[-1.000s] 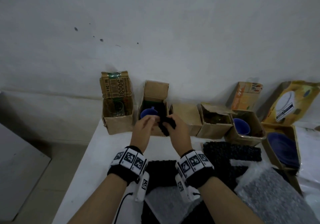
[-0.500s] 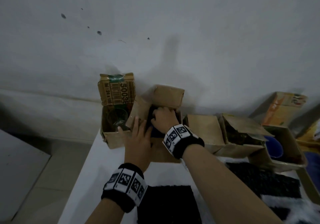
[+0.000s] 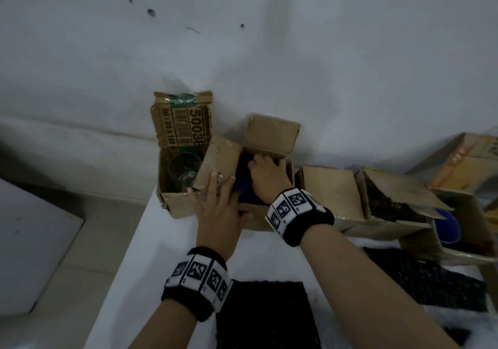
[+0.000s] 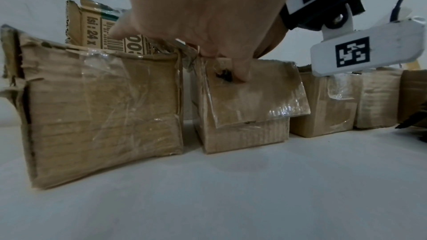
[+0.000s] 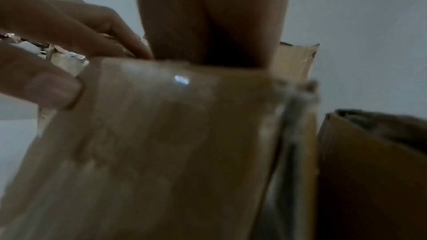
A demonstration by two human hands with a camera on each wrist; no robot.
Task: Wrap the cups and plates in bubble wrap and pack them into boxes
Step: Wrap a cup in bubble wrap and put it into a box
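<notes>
**Two hands at the second box, far edge of the tabletop**

Head view: a row of open cardboard boxes lines the far edge of the white tabletop [image 3: 172, 240], against the wall. The right hand [image 3: 266, 177] is sunk into the small box [image 3: 272, 138], second from the far left corner, fingers bent down onto black bubble wrap [image 3: 244, 165] with a blue cup [image 3: 246, 195] showing beneath the wrist. The left hand [image 3: 218, 208] lies spread, fingers straight, over that box's near rim and left flap. The corner box [image 3: 172, 200] holds a clear glass [image 3: 186, 172]. More black wrap sheets [image 3: 264, 313] lie at the near edge.

Left wrist view: left hand [image 4: 208, 15], thumb pressing the folded-down front flap [image 4: 258, 94] of the small box.

Right wrist view: blurred. Right hand [image 5: 212, 17] disappears behind the box wall [image 5: 161, 143]; its grip cannot be told here. Left fingers [image 5: 46, 87] rest on the rim.
</notes>
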